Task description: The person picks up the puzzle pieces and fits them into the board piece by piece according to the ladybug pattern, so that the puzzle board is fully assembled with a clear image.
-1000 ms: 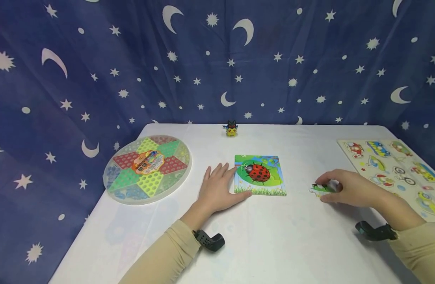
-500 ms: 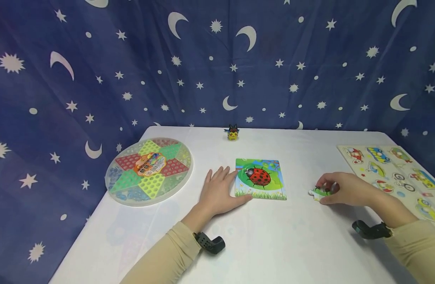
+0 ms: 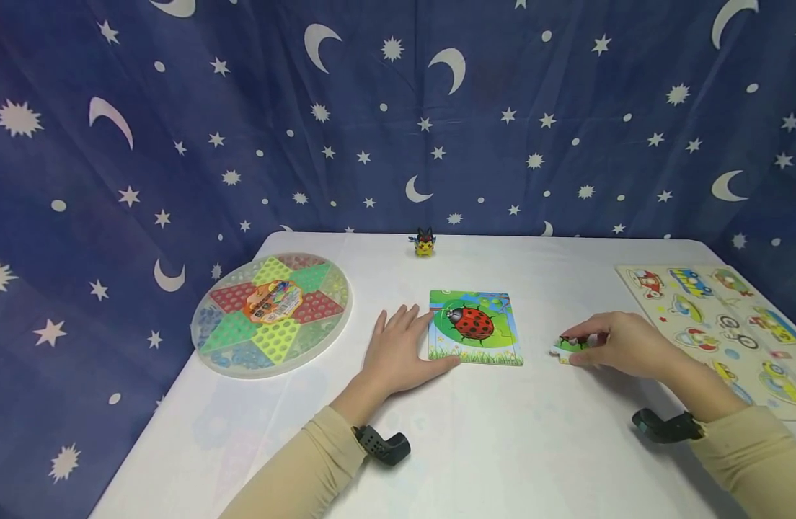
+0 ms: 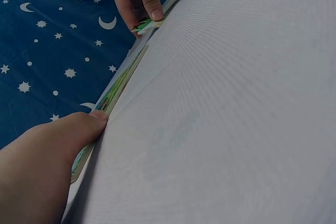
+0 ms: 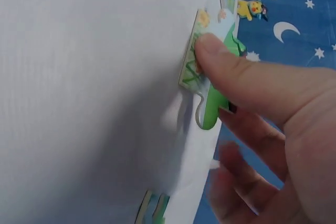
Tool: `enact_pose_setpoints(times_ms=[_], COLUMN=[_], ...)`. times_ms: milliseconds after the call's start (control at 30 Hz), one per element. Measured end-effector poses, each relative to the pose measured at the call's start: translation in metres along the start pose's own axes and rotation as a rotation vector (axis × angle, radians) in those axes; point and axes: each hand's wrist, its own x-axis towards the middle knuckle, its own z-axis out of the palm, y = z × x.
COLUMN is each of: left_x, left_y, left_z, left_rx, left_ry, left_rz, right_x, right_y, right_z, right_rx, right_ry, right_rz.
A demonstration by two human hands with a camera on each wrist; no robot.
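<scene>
A square ladybug jigsaw puzzle (image 3: 474, 324) lies flat near the middle of the white table. My left hand (image 3: 401, 351) rests beside it, fingers spread, with the thumb at the near edge and the index finger by the left edge; the left wrist view shows the thumb touching the board's side. To the right of the puzzle, my right hand (image 3: 621, 346) pinches a green and white jigsaw piece (image 3: 569, 346) between thumb and fingers. In the right wrist view the piece (image 5: 212, 103) is held up at a tilt, the thumb across its printed face.
A round Chinese checkers board (image 3: 271, 313) lies at the left. A pale picture board (image 3: 680, 339) with vehicle shapes lies at the right, partly behind the right arm. A small yellow figurine (image 3: 425, 243) stands near the back edge, before a blue star-and-moon curtain (image 3: 372, 86).
My right hand has shifted slightly left with the jigsaw piece, toward the ladybug puzzle. The left hand has stayed in place by the puzzle; the head view has tilted a little.
</scene>
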Motion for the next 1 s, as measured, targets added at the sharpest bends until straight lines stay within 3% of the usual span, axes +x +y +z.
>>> enact_pose_setpoints(times_ms=[633, 1000], left_x=[-0.002, 0.0], left_y=[0.0, -0.001], left_z=[-0.001, 0.001], left_rx=[-0.011, -0.006], left_ry=[0.001, 0.002], left_rz=[0.007, 0.0], right_x=[0.008, 0.013], right_y=[-0.029, -0.039], right_z=[0.018, 0.029], right_rx=[0.055, 0.086], right_ry=[-0.018, 0.037], right_rz=[-0.018, -0.105])
